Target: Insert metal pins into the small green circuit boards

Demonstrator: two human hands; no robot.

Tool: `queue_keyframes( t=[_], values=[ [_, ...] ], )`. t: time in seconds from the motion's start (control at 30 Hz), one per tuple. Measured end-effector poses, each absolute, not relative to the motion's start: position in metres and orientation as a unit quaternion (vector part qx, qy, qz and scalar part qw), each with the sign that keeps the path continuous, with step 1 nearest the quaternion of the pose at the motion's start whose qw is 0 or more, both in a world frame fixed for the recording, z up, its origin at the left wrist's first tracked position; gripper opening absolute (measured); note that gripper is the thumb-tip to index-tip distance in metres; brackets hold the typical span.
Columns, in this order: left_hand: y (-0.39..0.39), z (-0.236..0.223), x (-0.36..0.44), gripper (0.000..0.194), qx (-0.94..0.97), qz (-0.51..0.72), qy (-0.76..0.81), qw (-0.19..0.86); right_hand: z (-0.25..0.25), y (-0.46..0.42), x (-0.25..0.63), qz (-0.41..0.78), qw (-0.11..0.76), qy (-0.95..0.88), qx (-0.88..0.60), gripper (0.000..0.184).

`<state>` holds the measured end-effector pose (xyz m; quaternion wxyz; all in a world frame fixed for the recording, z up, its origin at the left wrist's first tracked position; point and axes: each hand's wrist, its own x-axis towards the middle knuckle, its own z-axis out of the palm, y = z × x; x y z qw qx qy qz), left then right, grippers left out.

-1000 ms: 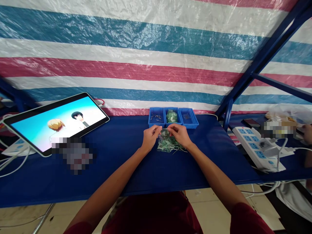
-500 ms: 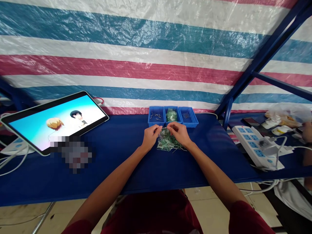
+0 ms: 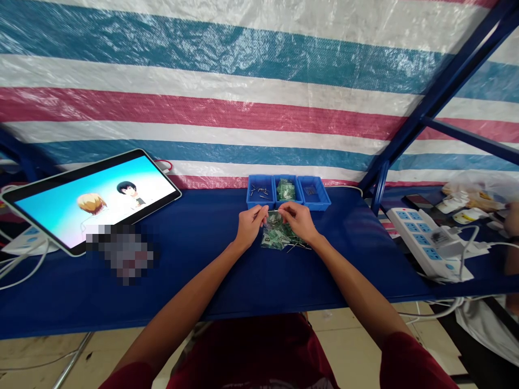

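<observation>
While both forearms reach forward over the dark blue tabletop [image 3: 227, 292], the left hand [image 3: 249, 227] and the right hand [image 3: 300, 222] meet almost fingertip to fingertip. Each has thumb and forefinger pinched together on a slim, pale, metallic-looking piece [image 3: 273, 210] that spans the narrow gap between them; it is too small to identify further.

Directly below and just nearer the body than the fingertips lies a loose heap of flat green pieces mixed with thin silvery pins [image 3: 278, 237]. Its left edge sits just beside the left hand, while the right hand covers part of its far right side; a few pins stick out toward the near right.

Just beyond the fingertips, three open blue plastic trays stand side by side. The left tray [image 3: 250, 190] holds scattered thin metal pins [image 3: 260, 190], the middle tray is stacked with flat green pieces [image 3: 286, 189], and the right tray [image 3: 320, 206] contains a few small dark bits [image 3: 311, 190].

Well apart to the left, a large tablet with a pale frame [image 3: 95, 202] leans at a slant, showing a cartoon, with a pixelated patch in front of it. Far to the right lies a white power strip with blue sockets [image 3: 421, 237], cables plugged in. Behind everything hangs a striped red, white and blue plastic sheet [image 3: 243, 81].
</observation>
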<state>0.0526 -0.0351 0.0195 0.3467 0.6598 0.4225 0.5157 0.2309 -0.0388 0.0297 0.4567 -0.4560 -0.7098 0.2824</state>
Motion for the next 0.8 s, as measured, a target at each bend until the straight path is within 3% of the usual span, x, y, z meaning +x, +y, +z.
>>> queue_keyframes(
  t=[0.13, 0.33, 0.53, 0.8],
  values=[
    [-0.0327, 0.0169, 0.052, 0.029, 0.666, 0.526, 0.418, 0.324, 0.0318, -0.039, 0.2315, 0.256, 0.463, -0.708, -0.468, 0.025],
    [-0.0332, 0.0171, 0.052, 0.029, 0.677, 0.523, 0.424, 0.296, 0.0348, -0.0403, 0.2315, 0.25, 0.457, -0.71, -0.474, 0.035],
    [-0.0352, 0.02, 0.0524, 0.034, 0.681, 0.51, 0.422, 0.315, 0.0336, -0.0416, 0.2298, 0.301, 0.477, -0.693, -0.448, 0.026],
    [-0.0373, 0.0225, 0.0525, 0.04, 0.665, 0.512, 0.419, 0.347, 0.0324, -0.041, 0.2299, 0.281, 0.464, -0.72, -0.433, 0.022]
  ],
)
